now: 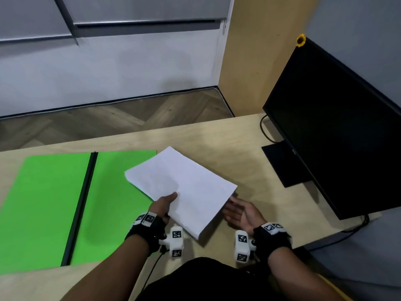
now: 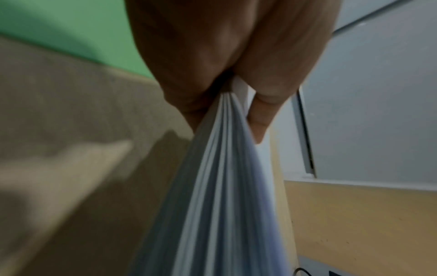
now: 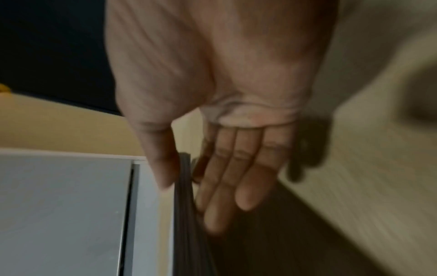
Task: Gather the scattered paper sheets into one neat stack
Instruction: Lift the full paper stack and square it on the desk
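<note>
Pale wood desk (image 1: 227, 135) fills the lower half of the head view, with herringbone floor and grey cabinet fronts beyond it at 12 o'clock. An open green folder (image 1: 50, 203) lies flat at 9 o'clock, and a dark monitor (image 1: 338, 127) stands at 3 o'clock with its cable trailing off the desk edge. Near the centre, the paper stack (image 1: 184, 190) is lifted clear of the desk and turned on a diagonal. The left hand (image 1: 163, 205) pinches its near-left edge, thumb on top and fingers beneath; the left wrist view shows the sheets' edges fanning slightly out of that grip. The right hand (image 1: 240, 211) is spread, palm turned up, with straight fingers at the stack's right edge, at about 4 o'clock from the paper's middle. The right wrist view shows the thumb on one side of the edge and the fingers on the other, but blur makes it impossible to say whether they are touching the paper. Judging by the desk, the gathering looks done, since no loose sheet shows anywhere in view. What seems left is squaring the slightly fanned edges and setting the pile down. The underside of the stack is hidden, the near desk is partly covered by the arms, and both wrist views are soft with motion.
</note>
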The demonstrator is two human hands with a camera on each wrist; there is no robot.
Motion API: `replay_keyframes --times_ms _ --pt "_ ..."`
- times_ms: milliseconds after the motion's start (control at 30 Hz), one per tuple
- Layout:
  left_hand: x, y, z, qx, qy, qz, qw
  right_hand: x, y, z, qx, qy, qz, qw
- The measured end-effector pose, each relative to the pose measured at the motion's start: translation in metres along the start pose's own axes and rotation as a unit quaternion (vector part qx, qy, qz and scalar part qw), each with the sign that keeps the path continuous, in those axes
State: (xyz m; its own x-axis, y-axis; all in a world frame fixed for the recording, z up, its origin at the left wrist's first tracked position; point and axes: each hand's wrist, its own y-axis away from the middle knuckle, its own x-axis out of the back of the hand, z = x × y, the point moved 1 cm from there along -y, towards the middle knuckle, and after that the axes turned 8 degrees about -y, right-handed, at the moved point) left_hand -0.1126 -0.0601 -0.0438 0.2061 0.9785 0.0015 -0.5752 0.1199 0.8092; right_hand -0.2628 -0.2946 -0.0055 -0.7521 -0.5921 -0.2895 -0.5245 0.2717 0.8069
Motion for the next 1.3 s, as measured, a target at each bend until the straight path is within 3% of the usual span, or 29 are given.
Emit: replay_keyframes --times_ms 133,233,333,433,567,700,800,867,933,1000,1133,1233,1300 --pt "-0.014 0.003 -0.016 0.009 0.028 -0.01 1.0 -0.026 -0.006 0.036 -0.031 -0.049 -0.023 0.998" --pt "-0.024 0.011 -0.025 0.025 0.038 -0.043 0.998 -0.033 -0.012 0.044 -0.028 -0.029 0.011 0.999" --pt "-0.021 0.009 -0.027 0.035 0.043 -0.064 0.996 -0.015 -0.023 0.039 0.005 0.02 0.063 0.998" --pt "0.003 -0.013 -0.019 0.027 0.088 -0.021 0.996 0.018 -0.024 0.027 0.031 0.04 0.075 0.996" --pt "0.033 -0.03 -0.002 -0.027 0.011 0.005 1.0 0.064 -0.007 0.009 0.024 0.075 0.049 0.996" --pt "0.018 -0.008 -0.006 -0.035 -0.127 -0.076 0.988 0.095 -0.017 0.003 0.01 0.14 0.065 0.988" --pt "0.001 -0.003 -0.019 -0.066 -0.282 0.032 0.957 0.109 -0.041 0.01 0.044 0.17 0.14 0.974" --pt "-0.001 -0.004 -0.022 -0.071 -0.295 0.096 0.948 0.09 -0.026 0.008 0.055 0.167 0.171 0.969" --pt "0.002 -0.013 -0.026 -0.079 -0.281 0.117 0.949 0.082 -0.018 0.009 0.062 0.154 0.192 0.967" --pt "0.006 -0.013 -0.023 -0.076 -0.273 0.073 0.956 0.088 -0.023 0.013 0.061 0.141 0.185 0.971" --pt "0.015 -0.002 -0.015 -0.002 -0.276 -0.079 0.958 0.11 -0.042 0.021 0.062 0.16 0.152 0.973" --pt "0.022 -0.013 -0.026 -0.049 -0.311 -0.098 0.944 0.099 -0.032 0.016 0.074 0.167 0.144 0.973" --pt "0.028 -0.027 -0.043 -0.059 -0.284 -0.091 0.953 0.101 -0.034 0.017 0.071 0.165 0.137 0.974"
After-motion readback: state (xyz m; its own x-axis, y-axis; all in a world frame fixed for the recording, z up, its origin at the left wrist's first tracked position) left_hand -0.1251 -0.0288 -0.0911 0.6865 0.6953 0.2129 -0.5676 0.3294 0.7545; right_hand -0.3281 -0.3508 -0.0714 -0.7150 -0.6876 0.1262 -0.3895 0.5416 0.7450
